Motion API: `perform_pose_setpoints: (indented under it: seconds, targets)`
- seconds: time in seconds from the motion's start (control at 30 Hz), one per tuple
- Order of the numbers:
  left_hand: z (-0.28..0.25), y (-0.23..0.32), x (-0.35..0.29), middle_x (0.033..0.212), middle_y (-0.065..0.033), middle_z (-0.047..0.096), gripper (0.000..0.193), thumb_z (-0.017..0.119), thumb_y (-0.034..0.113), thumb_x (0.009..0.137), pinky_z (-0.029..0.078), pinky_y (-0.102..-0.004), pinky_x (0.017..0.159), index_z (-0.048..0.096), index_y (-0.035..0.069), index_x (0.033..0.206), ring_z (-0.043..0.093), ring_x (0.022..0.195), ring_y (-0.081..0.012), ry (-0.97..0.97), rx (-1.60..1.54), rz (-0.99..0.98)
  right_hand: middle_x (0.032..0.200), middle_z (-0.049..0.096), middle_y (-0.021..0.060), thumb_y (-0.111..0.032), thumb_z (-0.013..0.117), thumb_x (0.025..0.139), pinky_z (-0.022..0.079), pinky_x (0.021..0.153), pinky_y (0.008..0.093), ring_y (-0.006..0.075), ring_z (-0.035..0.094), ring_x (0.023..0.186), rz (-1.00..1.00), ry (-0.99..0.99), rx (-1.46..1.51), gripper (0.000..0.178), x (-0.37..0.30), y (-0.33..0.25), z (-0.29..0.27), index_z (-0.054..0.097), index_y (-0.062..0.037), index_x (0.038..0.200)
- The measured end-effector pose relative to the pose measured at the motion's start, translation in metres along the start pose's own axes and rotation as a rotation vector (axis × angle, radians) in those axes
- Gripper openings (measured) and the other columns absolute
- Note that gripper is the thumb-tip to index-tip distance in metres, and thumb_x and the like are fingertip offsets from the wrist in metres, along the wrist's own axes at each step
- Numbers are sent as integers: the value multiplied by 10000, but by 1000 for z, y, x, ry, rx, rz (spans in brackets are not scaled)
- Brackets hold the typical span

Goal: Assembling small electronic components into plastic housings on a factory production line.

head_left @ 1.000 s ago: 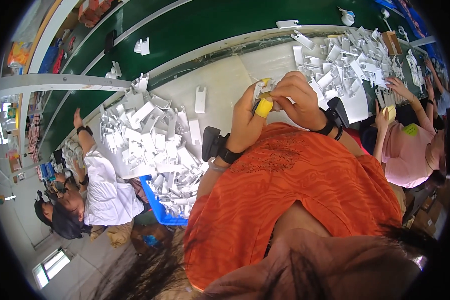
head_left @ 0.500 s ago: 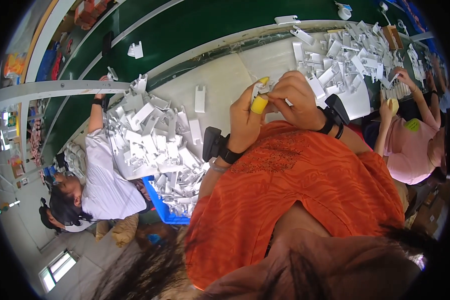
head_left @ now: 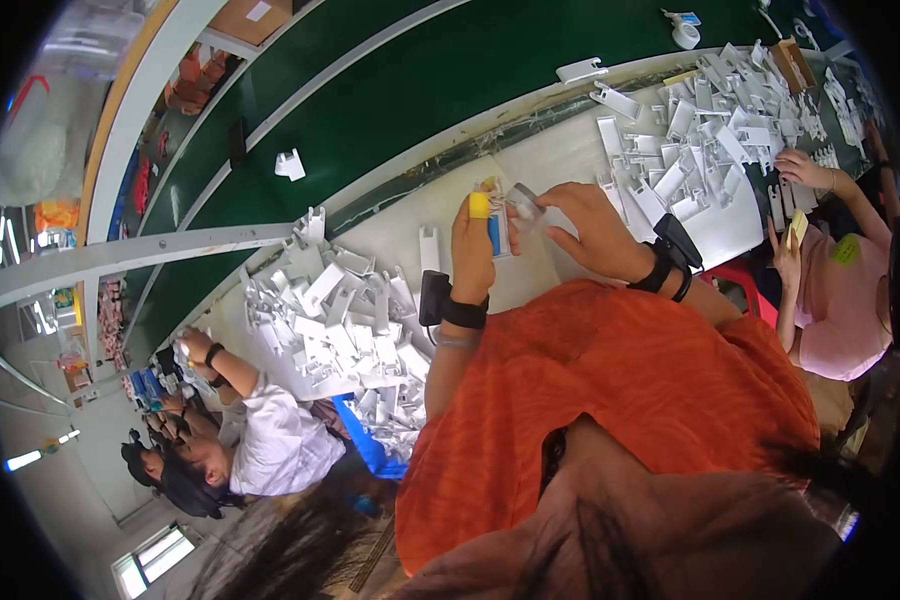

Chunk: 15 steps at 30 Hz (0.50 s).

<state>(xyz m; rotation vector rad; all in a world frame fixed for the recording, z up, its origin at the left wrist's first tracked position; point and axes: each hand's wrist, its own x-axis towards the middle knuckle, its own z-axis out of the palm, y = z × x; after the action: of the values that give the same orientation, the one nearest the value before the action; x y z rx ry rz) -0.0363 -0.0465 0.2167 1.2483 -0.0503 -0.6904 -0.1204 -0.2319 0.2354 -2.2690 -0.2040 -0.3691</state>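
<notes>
My left hand (head_left: 473, 245) is raised over the bench, its fingers closed on a small white plastic part with a blue face (head_left: 497, 234). Yellow wraps (head_left: 480, 206) cover the tips of that hand's fingers. Close by on the right, my right hand (head_left: 598, 238) pinches a greyish, see-through plastic piece (head_left: 525, 203), blurred by motion, right beside the white part. Whether the two pieces touch, I cannot tell. Behind my left wrist lies a single white plastic housing (head_left: 429, 247).
Heaps of white plastic housings lie left (head_left: 335, 310) and right (head_left: 705, 130); a blue crate (head_left: 375, 455) holds more. Beyond runs a green conveyor belt (head_left: 390, 110), with a metal frame bar (head_left: 140, 255) at left. Co-workers sit on both sides, one in pink (head_left: 840, 300), another in white (head_left: 290, 435).
My hands have drawn apart, and the see-through piece and the blue face now show. The view has shifted, and the left co-worker's arm has come back from the belt.
</notes>
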Motion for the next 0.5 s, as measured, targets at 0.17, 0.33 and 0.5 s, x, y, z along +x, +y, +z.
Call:
perform_pose_setpoints:
  seconds: [0.17,0.33,0.5]
  targets:
    - [-9,21,47,1028,-94,587,342,441,238,1003,522,-315,551,457,83,1307,590,741,-169,86,-97,-41,1035,602,101,-104,684,781,416,851,417,310,567,979,7,36,-107,313,2,33,2,585,-83,1077]
    - [-33,24,92,1126,-74,559,356,492,158,977,508,-389,715,436,117,1327,567,875,-182,103,-308,44,980,609,119,-117,660,834,479,776,382,273,613,885,166,-149,380,194,8,55,2,595,-44,1002]
    - [-77,20,149,1037,-56,598,217,548,209,950,465,-378,759,546,99,1137,569,880,-193,102,-568,-5,969,623,108,-193,612,915,493,783,348,223,626,883,220,-268,526,195,25,70,10,599,-27,1016]
